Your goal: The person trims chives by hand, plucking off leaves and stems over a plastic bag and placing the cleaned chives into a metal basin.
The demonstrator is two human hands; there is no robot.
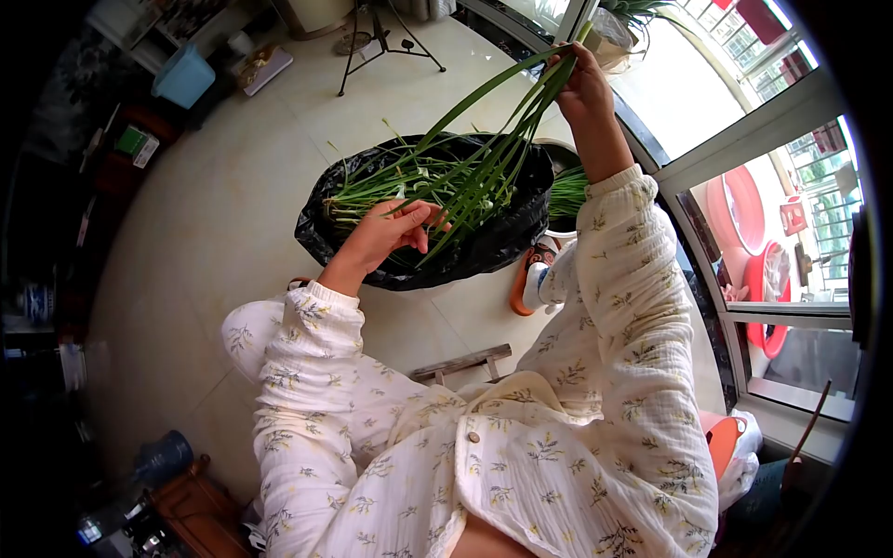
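My right hand (584, 88) is raised at the upper right, its fingers closed round one end of a bunch of long green leaves (507, 139). The leaves hang down and to the left across a black plastic bag (498, 251) on the floor. My left hand (395, 232) is over the bag's near left part, fingers loosely curled and apart, close beside the hanging leaf tips, with nothing visibly gripped. More green stalks (367, 191) lie heaped inside the bag. Right of it stands a round container with cut greens (566, 191), partly hidden by my right arm.
A small wooden stool (465, 365) is between my legs, and an orange slipper (523, 286) is near the bag. Black metal stand legs (379, 42) are beyond it. At right are a glass door frame (744, 130) and pink basins (735, 209); a blue bin (183, 76) is upper left.
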